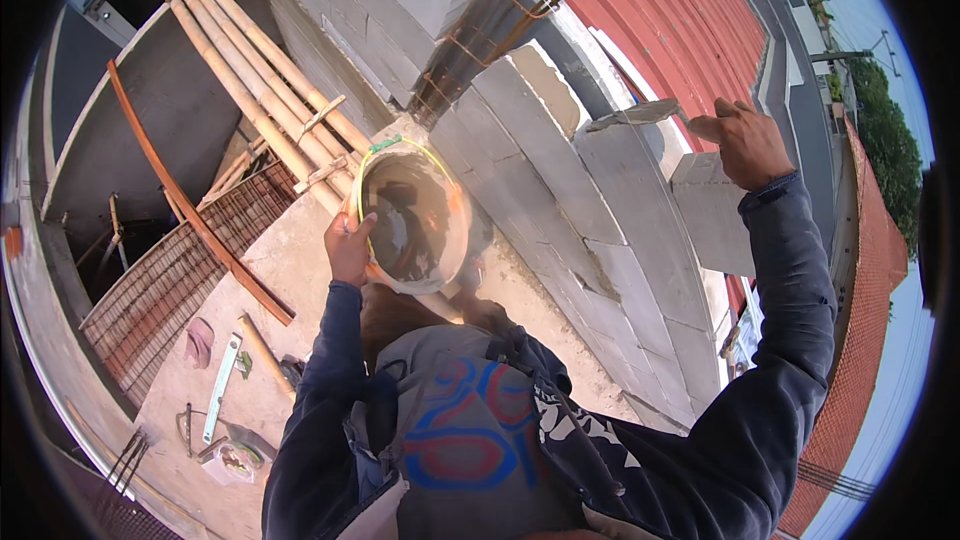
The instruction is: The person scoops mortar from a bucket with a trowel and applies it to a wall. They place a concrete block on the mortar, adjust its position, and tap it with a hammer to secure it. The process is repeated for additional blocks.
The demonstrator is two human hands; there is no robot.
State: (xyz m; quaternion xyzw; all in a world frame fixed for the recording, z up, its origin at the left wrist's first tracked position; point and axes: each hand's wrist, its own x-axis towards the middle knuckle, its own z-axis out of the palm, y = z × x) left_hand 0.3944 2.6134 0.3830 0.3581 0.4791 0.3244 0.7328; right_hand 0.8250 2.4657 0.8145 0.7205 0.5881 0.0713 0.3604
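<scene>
My left hand [348, 250] is closed on the near left side of a round bucket [462, 235], at its rim and yellow-green handle. Grey mortar [408, 225] coats the inside of the bucket, and some lies at the bottom. Out to the right, my right hand [750, 145] grips a trowel [637, 114] by its handle. The trowel's blade, smeared with grey, is over the top of the grey block wall [540, 175]. Whether the blade touches the blocks I cannot tell. A single block [712, 215] stands on the wall below my right hand.
Steel rebar [490, 20] rises from a gap in the wall. Bamboo poles [262, 70] and a long curved wooden strip [190, 205] lie at left, beside an opening with rods. A level [222, 388] and a plastic bag [232, 460] are on the floor. Red metal roofing [660, 10] lies beyond the wall.
</scene>
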